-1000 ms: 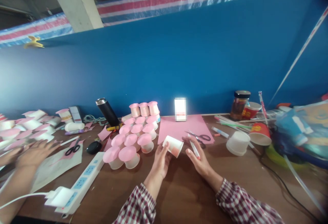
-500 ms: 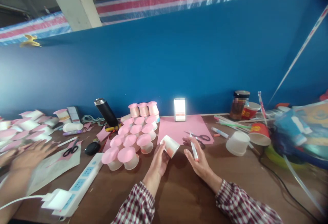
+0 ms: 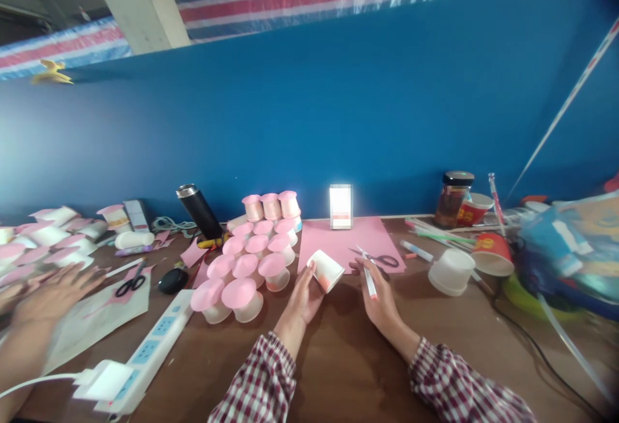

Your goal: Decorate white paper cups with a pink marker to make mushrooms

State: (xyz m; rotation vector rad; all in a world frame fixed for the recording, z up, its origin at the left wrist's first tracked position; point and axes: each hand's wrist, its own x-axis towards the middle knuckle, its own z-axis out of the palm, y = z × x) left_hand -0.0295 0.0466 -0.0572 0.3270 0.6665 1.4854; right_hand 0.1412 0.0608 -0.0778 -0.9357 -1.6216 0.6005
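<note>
Head view: My left hand (image 3: 304,297) gripped a small white paper cup (image 3: 325,270), tilted on its side with the mouth toward 10 o'clock, just above the desk (image 3: 338,358) at the near edge of the pink paper sheet (image 3: 338,242). My right hand (image 3: 380,297), at 3 o'clock from the cup, pinched a white marker (image 3: 370,281) between thumb and fingers. Pink-topped cups (image 3: 242,275) stood at 9 o'clock. Scissors (image 3: 380,258) lay at 12 o'clock from the marker. Another person's hand (image 3: 53,294) rested far at 9 o'clock.
</note>
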